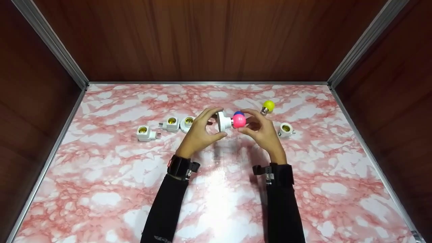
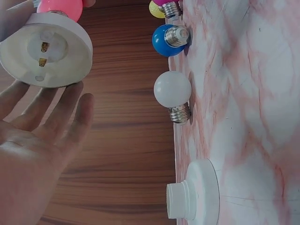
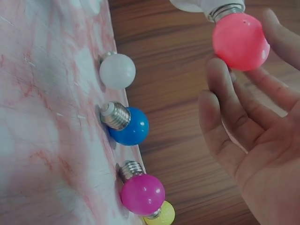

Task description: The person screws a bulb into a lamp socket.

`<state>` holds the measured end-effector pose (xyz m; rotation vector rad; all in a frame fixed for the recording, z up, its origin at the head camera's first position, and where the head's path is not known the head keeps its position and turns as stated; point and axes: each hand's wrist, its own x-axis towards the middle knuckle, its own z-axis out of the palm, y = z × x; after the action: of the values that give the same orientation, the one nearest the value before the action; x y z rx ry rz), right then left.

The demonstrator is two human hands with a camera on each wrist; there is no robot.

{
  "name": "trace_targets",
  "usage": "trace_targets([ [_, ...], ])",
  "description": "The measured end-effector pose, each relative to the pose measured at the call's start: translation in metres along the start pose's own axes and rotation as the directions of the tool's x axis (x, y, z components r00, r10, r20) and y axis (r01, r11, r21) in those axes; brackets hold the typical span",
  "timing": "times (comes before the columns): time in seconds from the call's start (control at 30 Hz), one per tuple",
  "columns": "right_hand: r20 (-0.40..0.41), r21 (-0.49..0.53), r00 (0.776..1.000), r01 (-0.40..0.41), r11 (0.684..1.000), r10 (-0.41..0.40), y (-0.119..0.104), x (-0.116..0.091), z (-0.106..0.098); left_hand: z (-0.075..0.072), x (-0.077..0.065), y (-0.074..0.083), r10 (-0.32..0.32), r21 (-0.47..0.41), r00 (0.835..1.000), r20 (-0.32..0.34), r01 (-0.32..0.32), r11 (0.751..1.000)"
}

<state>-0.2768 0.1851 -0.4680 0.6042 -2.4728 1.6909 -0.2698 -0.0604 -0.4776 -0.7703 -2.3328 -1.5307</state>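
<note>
My left hand (image 1: 199,135) grips the wide base of a white round lamp holder (image 1: 222,122), tipped on its side above the table. In the left wrist view, the hollow underside of the lamp holder (image 2: 70,65) shows two brass-coloured pieces. The fingers and thumb of my right hand (image 1: 263,133) hold a pink light bulb (image 1: 239,120) by its globe. Its metal screw end is at the lamp holder's mouth, with some thread still showing in the right wrist view, where the bulb (image 3: 240,41) hangs above the table.
Beyond the hands lie a blue bulb (image 3: 129,126), a white bulb (image 3: 117,71), a purple bulb (image 3: 143,194) and a yellow bulb (image 1: 268,106). Two white plug-in sockets (image 1: 144,134) and another round holder (image 1: 186,125) stand left; one more socket (image 1: 286,129) is right. Wooden panels (image 1: 209,40) enclose the table.
</note>
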Motion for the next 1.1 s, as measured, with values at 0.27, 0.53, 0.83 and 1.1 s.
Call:
trace_targets([
  [0.27, -0.017, 0.015, 0.999, 0.044, 0.999, -0.044, 0.002, -0.001, -0.003, -0.001, -0.002, 0.002, -0.073, -0.039, 0.997, 0.025, 0.074, 0.996],
  [0.53, -0.038, 0.071, 0.996, 0.084, 0.994, -0.081, -0.001, -0.002, -0.004, -0.001, -0.001, 0.000, -0.114, -0.184, 0.992, 0.046, 0.121, 0.975],
  [0.83, 0.002, 0.110, 0.994, 0.108, 0.988, -0.109, -0.024, -0.007, -0.004, 0.002, -0.002, -0.006, -0.134, -0.261, 0.988, 0.076, 0.149, 0.954],
  [1.1, 0.019, 0.035, 0.996, 0.086, 0.996, -0.086, -0.026, -0.007, -0.006, 0.001, -0.001, -0.007, -0.103, -0.266, 0.993, 0.055, 0.114, 0.957],
])
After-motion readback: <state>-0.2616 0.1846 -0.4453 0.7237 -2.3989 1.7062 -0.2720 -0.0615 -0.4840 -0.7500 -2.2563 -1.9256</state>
